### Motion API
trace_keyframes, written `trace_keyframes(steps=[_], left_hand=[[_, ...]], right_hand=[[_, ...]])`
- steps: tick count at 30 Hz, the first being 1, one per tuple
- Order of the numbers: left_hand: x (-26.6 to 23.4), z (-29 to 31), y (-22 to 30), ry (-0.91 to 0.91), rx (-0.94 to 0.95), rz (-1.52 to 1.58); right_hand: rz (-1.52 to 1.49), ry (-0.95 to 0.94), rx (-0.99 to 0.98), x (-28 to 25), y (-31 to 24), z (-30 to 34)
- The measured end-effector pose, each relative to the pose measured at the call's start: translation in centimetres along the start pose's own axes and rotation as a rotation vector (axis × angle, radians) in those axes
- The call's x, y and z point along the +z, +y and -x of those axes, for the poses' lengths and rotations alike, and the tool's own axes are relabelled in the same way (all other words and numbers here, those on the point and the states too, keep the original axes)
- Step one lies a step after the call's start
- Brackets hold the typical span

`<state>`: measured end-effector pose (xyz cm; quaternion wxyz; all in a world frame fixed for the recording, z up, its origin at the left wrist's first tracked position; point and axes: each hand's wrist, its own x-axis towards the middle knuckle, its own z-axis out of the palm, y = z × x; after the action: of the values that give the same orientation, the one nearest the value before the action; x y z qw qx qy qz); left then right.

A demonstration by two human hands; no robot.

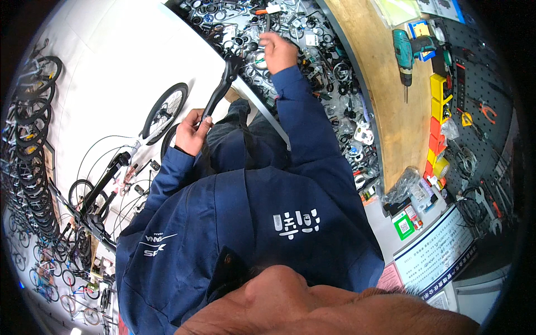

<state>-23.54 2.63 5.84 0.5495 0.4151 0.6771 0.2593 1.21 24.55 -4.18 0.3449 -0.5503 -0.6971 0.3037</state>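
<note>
My left hand (193, 132) is closed around the lower end of a long black bicycle part that looks like a brake lever (221, 86). The lever slants up and to the right, its thicker clamp end at the edge of a parts tray. Over that tray, my right hand (279, 53) is held with curled fingers, slightly blurred. Whatever it may pinch is too small and smeared to name. A thin rod (252, 63) runs between the lever's upper end and the right hand; I cannot tell what it belongs to.
The long tray (335, 103) is heaped with small bike parts. Right of it, a wooden bench (371, 67) carries a green cordless drill (403, 53). Coloured bins (437, 92) and a tool pegboard (474, 72) stand beyond. Bicycles (120, 162) and hanging wheels (33, 139) fill the left.
</note>
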Motion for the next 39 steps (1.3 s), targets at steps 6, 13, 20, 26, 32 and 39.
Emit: trace_keyframes(steps=[6,13,20,26,32,39], left_hand=[[-0.7,0.9,0.5,-0.088,-0.007,-0.028],[-1.5,2.6,1.2,-0.237,0.020,-0.012],[-2.0,2.7,0.8,-0.339,0.097,-0.072],[-2.7,3.3,-0.7,-0.264,-0.083,-0.042],[-3.6,3.4,-2.6,-0.096,-0.099,0.286],[-3.4,2.7,-2.9,0.085,-0.060,0.459]], right_hand=[[-0.091,-0.136,0.045,0.8,0.0,2.2],[-0.146,-0.258,0.295,-3.3,1.1,4.0],[-0.080,-0.561,0.249,-7.4,2.6,8.5],[-0.003,-0.108,0.325,-9.1,3.7,10.4],[-0.137,-0.429,0.421,-12.3,4.5,12.9],[0.008,-0.442,0.420,-13.2,6.9,15.8]])
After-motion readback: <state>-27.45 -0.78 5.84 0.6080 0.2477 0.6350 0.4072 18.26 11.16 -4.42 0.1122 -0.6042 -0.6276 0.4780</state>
